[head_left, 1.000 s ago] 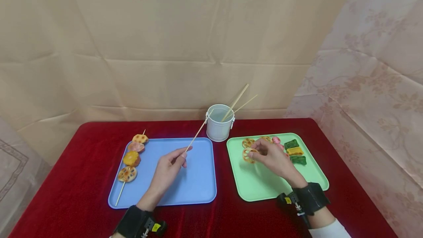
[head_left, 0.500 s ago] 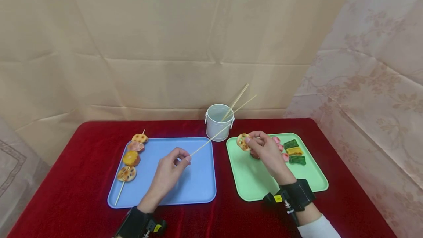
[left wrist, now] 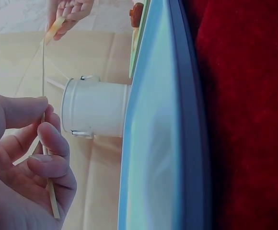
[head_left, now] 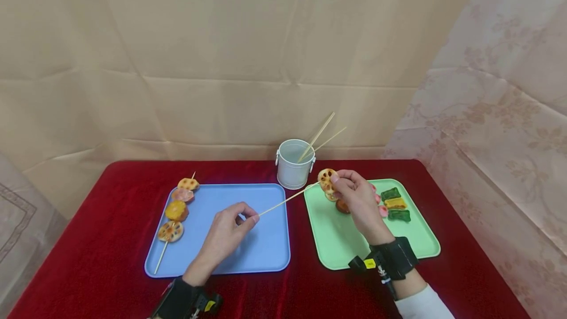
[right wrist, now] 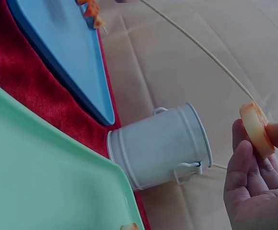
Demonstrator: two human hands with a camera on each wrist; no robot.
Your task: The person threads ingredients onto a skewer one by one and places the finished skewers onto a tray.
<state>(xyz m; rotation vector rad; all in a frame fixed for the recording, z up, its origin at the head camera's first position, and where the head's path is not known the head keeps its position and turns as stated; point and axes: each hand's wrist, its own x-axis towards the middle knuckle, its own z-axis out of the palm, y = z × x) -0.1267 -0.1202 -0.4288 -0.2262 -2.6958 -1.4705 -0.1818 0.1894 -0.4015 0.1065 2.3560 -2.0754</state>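
Note:
In the head view my left hand is over the blue tray, pinching a thin wooden skewer between thumb and fingers. The skewer slants up to the right. A browned lotus root slice is pinched between thumb and fingers of my right hand, above the green tray's back left corner. In the right wrist view the skewer's tip meets the edge of the lotus root slice; whether it has gone in, I cannot tell.
A finished-looking skewer of food pieces lies along the blue tray's left side. Behind the trays stands a white bucket holding several skewers. Green and yellow pieces and pink ones lie on the green tray.
My right hand has lifted the lotus root slice off the green tray and moved it left. My left hand has swung the skewer from pointing up to pointing right, its tip now at the slice.

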